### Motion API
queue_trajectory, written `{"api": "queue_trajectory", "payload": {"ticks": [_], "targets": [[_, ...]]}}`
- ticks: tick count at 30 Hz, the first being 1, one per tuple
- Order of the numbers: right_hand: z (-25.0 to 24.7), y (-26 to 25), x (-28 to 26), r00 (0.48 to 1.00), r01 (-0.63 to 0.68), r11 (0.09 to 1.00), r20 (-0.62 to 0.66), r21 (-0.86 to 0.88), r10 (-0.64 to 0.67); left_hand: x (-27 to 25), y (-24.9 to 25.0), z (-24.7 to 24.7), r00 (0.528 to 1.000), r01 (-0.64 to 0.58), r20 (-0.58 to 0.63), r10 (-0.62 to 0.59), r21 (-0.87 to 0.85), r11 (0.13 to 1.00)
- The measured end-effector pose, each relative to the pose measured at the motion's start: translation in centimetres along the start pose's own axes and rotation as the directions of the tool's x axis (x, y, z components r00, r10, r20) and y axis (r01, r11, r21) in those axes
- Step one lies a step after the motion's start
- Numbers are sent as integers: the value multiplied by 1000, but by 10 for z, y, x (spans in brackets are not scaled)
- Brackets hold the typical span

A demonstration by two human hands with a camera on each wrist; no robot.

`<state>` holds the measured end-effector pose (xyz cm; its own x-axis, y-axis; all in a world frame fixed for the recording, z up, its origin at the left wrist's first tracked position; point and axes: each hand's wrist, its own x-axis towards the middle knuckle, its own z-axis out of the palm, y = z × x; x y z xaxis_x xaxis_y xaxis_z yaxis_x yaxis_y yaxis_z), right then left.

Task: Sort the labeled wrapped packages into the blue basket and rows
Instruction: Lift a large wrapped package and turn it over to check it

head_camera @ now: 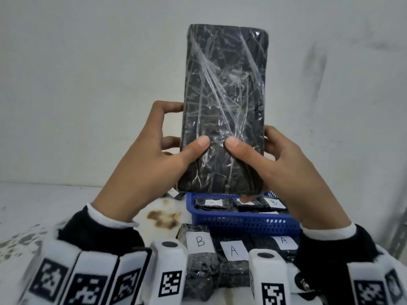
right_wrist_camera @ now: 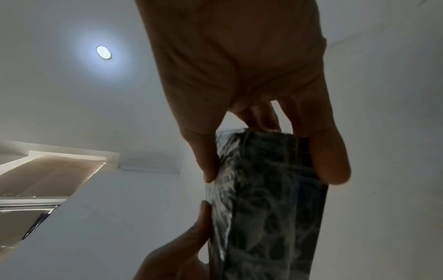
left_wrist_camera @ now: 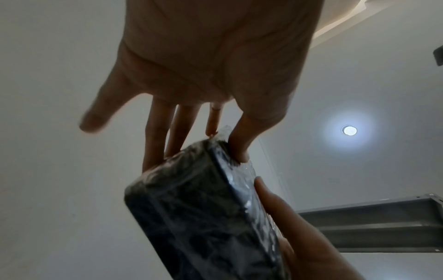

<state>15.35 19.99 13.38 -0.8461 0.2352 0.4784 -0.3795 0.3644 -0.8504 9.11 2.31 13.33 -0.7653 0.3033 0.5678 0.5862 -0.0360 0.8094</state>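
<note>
White wall fills the head view behind a stained white table (head_camera: 66, 201), where a blue basket (head_camera: 242, 223) sits toward the right and holds several dark wrapped packs with paper labels, an A and a B readable among them. Just in front of the basket lies a row of packs (head_camera: 233, 249) marked B, A, A, apparently a sorted line. Raised upright above all this is one more dark package (head_camera: 222, 106) in clear film; the left hand (head_camera: 154, 164) and the right hand (head_camera: 286, 172) both grip its lower end, thumbs pressed on the near face and fingers wrapped behind. No label shows on the face toward the camera, so it is probably held up to find the letter before choosing basket or row. From the left wrist, the left hand (left_wrist_camera: 215, 66) has its thumb on one broad face of the package (left_wrist_camera: 203, 208) and most fingers behind, one finger splayed free; a ceiling lamp (left_wrist_camera: 349, 130) glows beyond. From the right wrist, the right hand (right_wrist_camera: 239, 75) clamps the package (right_wrist_camera: 268, 208) between thumb and fingers, again under the ceiling lamp (right_wrist_camera: 104, 53).
</note>
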Motion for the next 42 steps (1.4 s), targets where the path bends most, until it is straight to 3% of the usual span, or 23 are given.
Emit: {"api": "queue_trajectory", "payload": {"ticks": [5,9,12,16,25,33,42], "targets": [[-2,1,2,999,-21,1000,36,15,20,3,-5,4,996,-24,-85,21,-43,999],[-7,3,2,998,1,998,66,-59,3,3,-2,0,997,-22,-80,17,-52,998],[-10,5,2,995,45,967,93,-250,-22,3,-2,-2,995,-37,-97,34,-34,999],[-5,1,2,993,92,970,90,-225,-73,2,-2,1,994,-87,-57,88,16,996],[-2,-3,-2,986,133,952,-62,-277,-156,4,-5,4,995,-103,-8,103,3,995],[-10,-3,0,985,123,971,-91,-206,-144,3,-6,6,994,-98,-40,99,30,995],[-5,-3,-2,976,125,962,-145,-245,-164,3,-8,13,994,-91,-62,95,72,993]]}}
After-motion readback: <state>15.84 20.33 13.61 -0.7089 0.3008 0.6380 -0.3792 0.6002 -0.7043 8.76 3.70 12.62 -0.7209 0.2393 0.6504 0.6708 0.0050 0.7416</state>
